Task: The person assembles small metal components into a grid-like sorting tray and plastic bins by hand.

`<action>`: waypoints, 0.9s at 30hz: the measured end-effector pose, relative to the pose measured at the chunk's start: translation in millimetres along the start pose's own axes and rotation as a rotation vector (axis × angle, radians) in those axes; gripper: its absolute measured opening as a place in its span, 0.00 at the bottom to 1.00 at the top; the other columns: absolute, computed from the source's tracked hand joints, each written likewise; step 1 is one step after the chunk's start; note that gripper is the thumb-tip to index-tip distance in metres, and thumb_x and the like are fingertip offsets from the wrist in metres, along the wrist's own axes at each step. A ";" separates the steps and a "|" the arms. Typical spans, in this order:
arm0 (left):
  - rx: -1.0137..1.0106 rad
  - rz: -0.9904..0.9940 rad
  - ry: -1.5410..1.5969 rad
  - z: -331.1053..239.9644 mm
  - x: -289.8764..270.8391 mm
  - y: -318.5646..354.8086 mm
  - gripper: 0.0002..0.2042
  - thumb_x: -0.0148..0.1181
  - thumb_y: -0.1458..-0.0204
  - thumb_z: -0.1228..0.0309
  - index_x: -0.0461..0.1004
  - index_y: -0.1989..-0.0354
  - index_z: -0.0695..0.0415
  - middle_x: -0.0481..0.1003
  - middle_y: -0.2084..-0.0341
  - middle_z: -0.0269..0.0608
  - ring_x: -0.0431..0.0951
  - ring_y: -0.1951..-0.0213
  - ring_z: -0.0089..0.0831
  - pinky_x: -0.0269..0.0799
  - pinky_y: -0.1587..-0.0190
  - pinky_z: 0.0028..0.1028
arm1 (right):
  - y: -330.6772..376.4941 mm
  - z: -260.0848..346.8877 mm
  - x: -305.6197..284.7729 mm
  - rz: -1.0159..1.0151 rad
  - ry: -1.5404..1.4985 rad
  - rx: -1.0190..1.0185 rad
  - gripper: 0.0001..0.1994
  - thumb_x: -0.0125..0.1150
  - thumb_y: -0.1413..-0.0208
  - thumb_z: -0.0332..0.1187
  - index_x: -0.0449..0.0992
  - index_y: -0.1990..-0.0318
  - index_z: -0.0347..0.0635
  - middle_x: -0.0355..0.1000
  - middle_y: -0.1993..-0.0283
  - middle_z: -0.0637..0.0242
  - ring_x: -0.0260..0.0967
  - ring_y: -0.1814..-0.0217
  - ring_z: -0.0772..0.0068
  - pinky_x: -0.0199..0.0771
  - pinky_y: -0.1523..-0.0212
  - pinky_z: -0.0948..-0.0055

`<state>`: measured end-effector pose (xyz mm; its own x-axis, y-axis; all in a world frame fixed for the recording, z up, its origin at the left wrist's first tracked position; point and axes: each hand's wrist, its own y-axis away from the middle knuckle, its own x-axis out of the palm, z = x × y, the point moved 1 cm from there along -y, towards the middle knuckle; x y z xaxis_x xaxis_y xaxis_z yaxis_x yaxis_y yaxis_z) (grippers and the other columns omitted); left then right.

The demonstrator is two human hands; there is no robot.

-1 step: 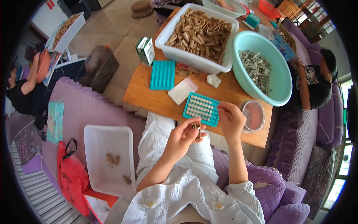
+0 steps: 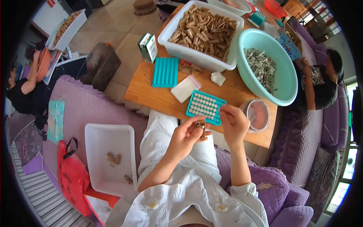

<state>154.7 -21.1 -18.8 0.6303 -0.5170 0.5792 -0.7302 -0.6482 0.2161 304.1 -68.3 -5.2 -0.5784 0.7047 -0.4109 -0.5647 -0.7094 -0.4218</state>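
My left hand [image 2: 184,139] holds a small brown casing [image 2: 200,129] upright between thumb and fingers, its hollow inner side partly showing. My right hand [image 2: 235,123] is raised over the right edge of a teal tray [image 2: 216,121], thumb and fingertips pinched together; whatever they grip is too small to make out. Rows of small round silvery-white discs [image 2: 204,104] fill most of that tray's pockets. A round container with a pinkish inside [image 2: 258,114] stands just right of my right hand.
A second teal tray [image 2: 165,72], a white packet [image 2: 185,88] and a white tub [image 2: 170,44] heaped with brown casings are on the wooden table [image 2: 141,89]. A green basin [image 2: 283,81] holds metal pieces. A white bin [image 2: 109,137] with several casings lies left. People sit on both sides.
My right hand has shifted slightly at the tray's right edge, its fingers drawn closer together. The view has moved a little; the left hand still holds the casing.
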 end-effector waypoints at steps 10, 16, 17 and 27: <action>0.044 0.028 0.058 8.4 -0.5 3.6 0.15 0.47 0.48 0.78 0.61 0.51 0.62 0.70 0.64 0.36 0.71 0.62 0.20 0.71 0.59 0.23 | 29.5 19.8 12.2 0.052 -0.006 -0.465 0.11 0.60 0.65 0.16 0.70 0.71 0.37 0.71 0.74 0.63 0.70 0.72 0.66 0.71 0.71 0.75; 0.042 -0.013 -0.049 23.0 -11.8 6.9 0.13 0.47 0.49 0.78 0.63 0.54 0.63 0.71 0.66 0.37 0.71 0.64 0.19 0.70 0.62 0.19 | 36.2 11.8 7.4 0.262 0.061 -0.472 0.13 0.60 0.66 0.19 0.72 0.68 0.38 0.72 0.71 0.66 0.70 0.70 0.68 0.70 0.72 0.73; 0.020 -0.035 -0.061 24.8 -13.9 7.7 0.13 0.47 0.49 0.78 0.63 0.54 0.63 0.71 0.66 0.38 0.72 0.64 0.20 0.69 0.63 0.19 | 35.7 9.9 4.9 0.262 0.061 -0.470 0.13 0.60 0.66 0.19 0.72 0.68 0.38 0.72 0.71 0.66 0.70 0.70 0.68 0.70 0.72 0.73; -0.059 -0.009 -0.068 29.4 -11.8 12.7 0.09 0.45 0.49 0.76 0.65 0.59 0.61 0.72 0.66 0.40 0.73 0.66 0.23 0.67 0.64 0.19 | -4.9 -81.4 16.1 0.248 0.495 0.083 0.09 0.57 0.58 0.28 0.70 0.66 0.41 0.71 0.72 0.59 0.69 0.71 0.59 0.69 0.71 0.66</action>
<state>145.7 -39.6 -46.0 0.6521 -0.5489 0.5230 -0.7371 -0.6204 0.2680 345.5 -52.5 -75.5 -0.3658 0.4240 -0.8285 -0.5027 -0.8392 -0.2075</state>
